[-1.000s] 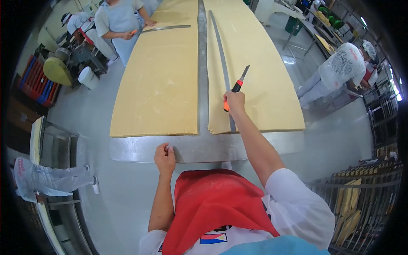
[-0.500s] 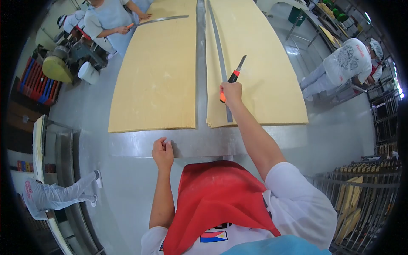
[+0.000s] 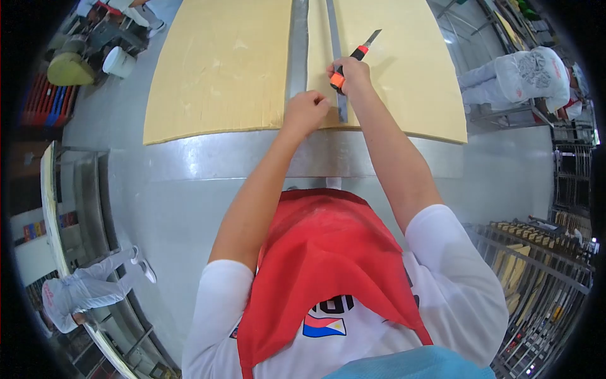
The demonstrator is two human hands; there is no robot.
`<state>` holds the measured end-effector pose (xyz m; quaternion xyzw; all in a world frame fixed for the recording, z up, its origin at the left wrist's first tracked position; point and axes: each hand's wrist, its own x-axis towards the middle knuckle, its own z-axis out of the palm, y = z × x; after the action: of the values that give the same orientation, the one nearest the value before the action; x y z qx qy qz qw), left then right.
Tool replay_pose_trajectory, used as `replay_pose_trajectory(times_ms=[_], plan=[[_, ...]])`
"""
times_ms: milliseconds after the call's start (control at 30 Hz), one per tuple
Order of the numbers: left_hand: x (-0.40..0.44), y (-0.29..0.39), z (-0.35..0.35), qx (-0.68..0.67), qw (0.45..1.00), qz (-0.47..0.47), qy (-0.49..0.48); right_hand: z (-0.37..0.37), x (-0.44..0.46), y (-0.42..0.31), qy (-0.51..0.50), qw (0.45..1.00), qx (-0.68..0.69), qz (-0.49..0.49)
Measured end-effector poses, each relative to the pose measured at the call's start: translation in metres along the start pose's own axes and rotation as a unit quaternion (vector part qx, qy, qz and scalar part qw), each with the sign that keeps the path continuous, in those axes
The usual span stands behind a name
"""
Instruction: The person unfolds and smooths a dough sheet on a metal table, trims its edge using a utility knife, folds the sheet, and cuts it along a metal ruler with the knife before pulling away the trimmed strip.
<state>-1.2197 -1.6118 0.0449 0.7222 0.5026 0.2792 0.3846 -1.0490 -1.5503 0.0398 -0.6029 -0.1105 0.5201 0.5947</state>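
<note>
My right hand [image 3: 353, 74] is wrapped round an orange and black utility knife [image 3: 360, 53], its blade out and pointing up and away. That hand is over a long thin metal strip [image 3: 334, 31] lying lengthwise on the right pale yellow sheet [image 3: 404, 69]. My left hand [image 3: 307, 112] is closed, fingers curled, by the near left corner of this sheet. Whether it pinches anything is hidden. A left pale yellow sheet [image 3: 214, 69] lies alongside, with a narrow gap between the two. Both rest on a metal table [image 3: 214, 158].
A worker in white [image 3: 527, 79] bends over at the right. Another person in white [image 3: 95, 284] stands at the lower left beside a long bench. A white bucket [image 3: 118, 62] stands on the floor at upper left. Metal racks [image 3: 536, 271] line the lower right.
My left hand has moved up and right from the table's near edge to the right sheet's corner. The view has shifted, and the co-worker at the upper left is mostly out of frame.
</note>
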Motion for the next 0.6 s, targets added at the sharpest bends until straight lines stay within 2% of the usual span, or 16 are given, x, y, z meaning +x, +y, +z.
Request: replay_pose_trajectory(times_ms=[67, 100, 167, 267, 367, 400, 467, 533, 600], plan=[[0.020, 0.026, -0.005, -0.021, 0.968, -0.180, -0.174, -0.001, 0.000, 0.002, 0.007, 1.000, 0.021, 0.006], [0.030, 0.016, 0.002, -0.017, 0.967, -0.182, -0.177, 0.000, 0.000, 0.004, 0.006, 0.999, 0.052, 0.003], [0.042, -0.007, 0.023, -0.218, 0.934, -0.215, -0.184, -0.002, -0.003, 0.008, 0.011, 0.996, 0.088, 0.001], [0.042, 0.002, 0.025, -0.233, 0.927, -0.229, -0.182, -0.005, -0.001, 0.011, 0.013, 0.992, 0.121, -0.015], [0.046, 0.004, 0.023, -0.241, 0.919, -0.252, -0.183, -0.012, -0.004, 0.007, 0.001, 0.996, 0.009, -0.090], [0.047, 0.003, 0.024, -0.240, 0.919, -0.253, -0.186, -0.019, -0.008, 0.004, 0.003, 0.996, 0.011, -0.088], [0.052, -0.002, 0.026, -0.166, 0.939, -0.227, -0.200, -0.040, -0.012, -0.003, 0.013, 0.978, -0.052, -0.202], [0.055, -0.001, 0.027, -0.138, 0.941, -0.233, -0.202, -0.063, -0.023, -0.014, -0.007, 0.979, 0.063, -0.193], [0.058, 0.003, 0.029, -0.111, 0.942, -0.237, -0.210, -0.092, -0.041, -0.019, -0.012, 0.980, 0.068, -0.185]])
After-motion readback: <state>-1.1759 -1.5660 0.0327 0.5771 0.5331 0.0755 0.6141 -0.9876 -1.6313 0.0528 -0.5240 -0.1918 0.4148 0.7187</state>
